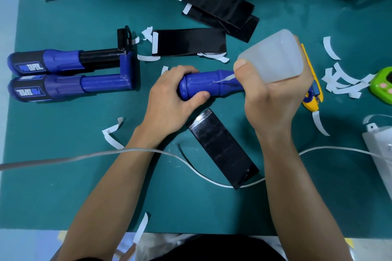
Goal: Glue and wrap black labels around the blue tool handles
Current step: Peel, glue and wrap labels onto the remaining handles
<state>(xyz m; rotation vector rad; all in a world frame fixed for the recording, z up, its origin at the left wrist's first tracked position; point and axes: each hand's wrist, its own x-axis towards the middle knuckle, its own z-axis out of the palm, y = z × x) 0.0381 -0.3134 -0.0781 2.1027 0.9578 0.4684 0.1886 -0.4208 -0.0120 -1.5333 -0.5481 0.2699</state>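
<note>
**Glue going on; the label waits on the near side**

- Blue plastic tool handle point(210, 85) is held just above the middle of the teal-covered counter point(63, 133). Its long axis runs left to right, roughly parallel to the near edge.
- Left hand point(169, 99) is wrapped round the butt end, with the thumb on the near side and the fingers over the top.
- Right hand point(273, 99) grips a translucent white squeeze bottle point(273, 57), tipped so its mouth meets the handle's narrower right end. A pale streak shows there; whether it is glue or the nozzle tip cannot be told.
- Loose black rectangular label point(222, 148) lies flat between the forearms, just nearer the near edge than the handle. It is slanted, far end up-left and near end down-right, so it sits askew to the handle's axis.
- Its far corner lies close beneath the left thumb.
- Judgement: this is the gluing stage and wrapping has not begun. The left hand is nearer the label but is busy steadying the handle. The right hand must first set the bottle down. Label or handle must also be turned so they line up.
</note>
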